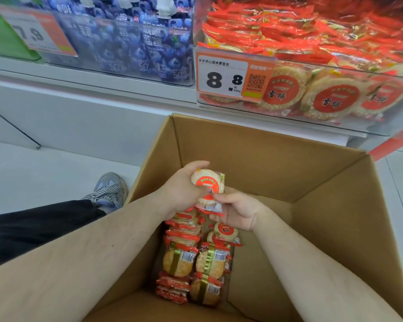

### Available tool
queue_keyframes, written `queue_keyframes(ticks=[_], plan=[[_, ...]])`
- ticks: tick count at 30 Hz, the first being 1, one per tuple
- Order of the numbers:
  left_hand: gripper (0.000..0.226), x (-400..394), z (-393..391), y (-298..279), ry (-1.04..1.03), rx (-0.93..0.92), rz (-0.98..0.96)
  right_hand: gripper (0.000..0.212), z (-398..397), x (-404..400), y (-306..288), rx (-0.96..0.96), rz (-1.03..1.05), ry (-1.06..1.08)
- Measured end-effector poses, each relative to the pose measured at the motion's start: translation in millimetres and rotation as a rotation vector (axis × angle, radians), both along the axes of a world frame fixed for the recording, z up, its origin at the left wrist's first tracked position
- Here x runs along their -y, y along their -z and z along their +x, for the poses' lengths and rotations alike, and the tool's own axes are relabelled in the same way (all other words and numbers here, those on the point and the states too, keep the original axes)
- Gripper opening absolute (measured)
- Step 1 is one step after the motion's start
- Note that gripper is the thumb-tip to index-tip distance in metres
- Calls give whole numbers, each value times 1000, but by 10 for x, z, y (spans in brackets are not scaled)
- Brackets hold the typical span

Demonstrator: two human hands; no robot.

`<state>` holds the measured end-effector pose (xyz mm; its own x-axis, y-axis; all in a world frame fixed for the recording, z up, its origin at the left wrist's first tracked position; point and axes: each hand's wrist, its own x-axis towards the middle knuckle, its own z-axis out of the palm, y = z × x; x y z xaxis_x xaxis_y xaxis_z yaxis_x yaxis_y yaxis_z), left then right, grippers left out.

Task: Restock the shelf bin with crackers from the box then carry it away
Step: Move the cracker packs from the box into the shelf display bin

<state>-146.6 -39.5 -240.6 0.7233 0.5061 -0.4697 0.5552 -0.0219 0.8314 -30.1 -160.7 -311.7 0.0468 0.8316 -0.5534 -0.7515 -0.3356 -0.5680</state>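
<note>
Now both hands hold crackers over the box (277, 163): left hand (184, 189) grips one pack (208, 180), right hand (236, 211) pinches another (211, 206).

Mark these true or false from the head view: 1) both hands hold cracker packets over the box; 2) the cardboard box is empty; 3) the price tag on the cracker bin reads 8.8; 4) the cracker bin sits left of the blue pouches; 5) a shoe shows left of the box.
1. True: left hand and right hand both grip red-and-white cracker packets above the brown cardboard box.
2. False: packets still lie at the bottom of the box.
3. True: the orange-and-white price tag shows 8.8.
4. False: the clear cracker bin is right of the blue pouches.
5. True: grey shoe.
</note>
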Motion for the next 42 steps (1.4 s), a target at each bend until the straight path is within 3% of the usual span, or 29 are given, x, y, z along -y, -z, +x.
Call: queue_keyframes(ticks=[3,5,7,11,15,21,26,30,33,35,40,42], plan=[[59,-39,10,11,-15,-9,58,29,73,84,216,2,-231,156],[56,-49,0,42,6,-22,67,24,74,182,468,225,-616,233],[56,-47,-11,77,48,-44,77,23,27,296,711,354,-835,179],[71,-68,-27,93,98,-79,45,68,13,461,1328,455,-905,-2],[81,-78,-51,19,168,-78,45,54,-101,331,1093,599,-958,-77],[82,-105,-70,-304,231,-55,132,12,174,143,461,775,-834,-283],[91,-234,-106,-871,271,19,266,14,413,142,-746,945,-687,-424],[89,-317,-183,-1235,230,116,359,12,451,365,-1549,639,-406,-270],[86,-245,-221,-1330,177,186,308,51,358,485,-1925,418,-104,-184],[89,-135,-177,-1378,197,240,252,60,242,488,-2083,442,-14,-169],[101,79,-55,-1548,249,387,30,12,130,457,-2264,740,-71,28],[102,112,-18,-1594,274,414,-25,10,158,458,-2309,841,-96,91]])
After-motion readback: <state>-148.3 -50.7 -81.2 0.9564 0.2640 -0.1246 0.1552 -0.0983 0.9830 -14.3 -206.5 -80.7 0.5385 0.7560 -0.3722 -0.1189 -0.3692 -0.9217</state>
